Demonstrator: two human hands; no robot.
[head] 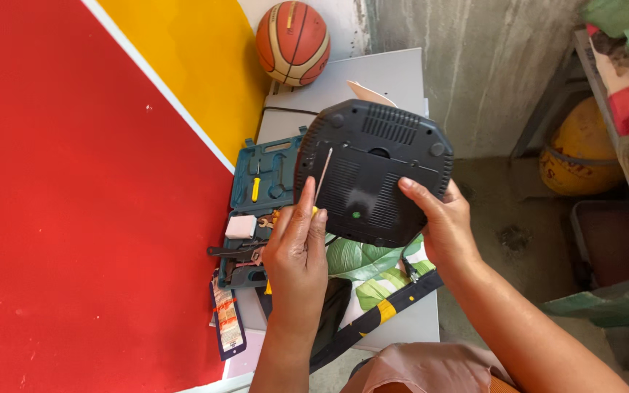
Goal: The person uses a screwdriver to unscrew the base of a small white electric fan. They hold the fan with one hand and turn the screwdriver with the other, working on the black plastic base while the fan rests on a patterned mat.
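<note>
- Device: a black plastic box with rounded corners, seen from its underside in the head view. It is held up above a small grey table, tilted toward the camera.
- Its shell looks hard and matte, with ribbed vent slots, round feet at the corners and a small green dot near the lower edge.
- It is probably light and stiff, since one hand carries it. The smooth plastic could slip, so the edges and corners are the safest places to grip. The vent ribs look thin and should not be pressed hard.
- Right hand: it clasps the device's lower right edge, thumb flat on the underside and fingers wrapped behind, out of sight.
- Left hand: fingers are drawn together, pinching a screwdriver. The thin metal shaft points up and its tip rests on the device's left part. A bit of yellow handle shows at the fingertips.
- Toolbox: an open teal plastic case with moulded slots lies on the table just left of the device. It holds a yellow-handled tool and dark metal tools.
- Cloth: soft fabric with a green leaf print lies beneath the device.
- Basketball: an orange and cream ball rests at the table's far end, by a rough concrete wall.
- A red and yellow painted surface fills the left side.
</note>
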